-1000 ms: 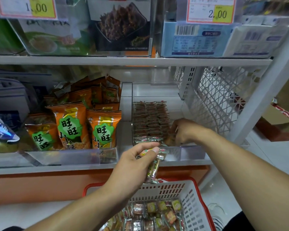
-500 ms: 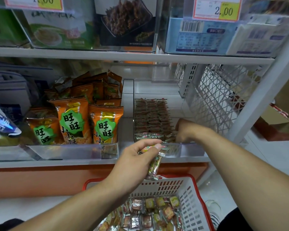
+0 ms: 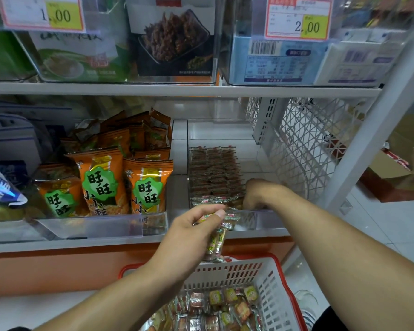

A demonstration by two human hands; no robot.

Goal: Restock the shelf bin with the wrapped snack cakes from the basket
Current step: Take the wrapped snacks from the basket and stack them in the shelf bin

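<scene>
white shelf (image 3: 182,90) across the frame, clear shelf bin (image 3: 261,218) at its right end by the front edge, half filled with rows of wrapped snack cakes (image 3: 213,173). below, at the near edge, red-rimmed basket (image 3: 280,295) holding more cakes. left hand (image 3: 189,237) just short of the bin's front wall, pinching a small bunch (image 3: 216,242) hanging long axis down. right hand (image 3: 255,193) already inside the bin, curled; holding anything, cannot tell. bin straight ahead and slightly up from the left hand.
</scene>
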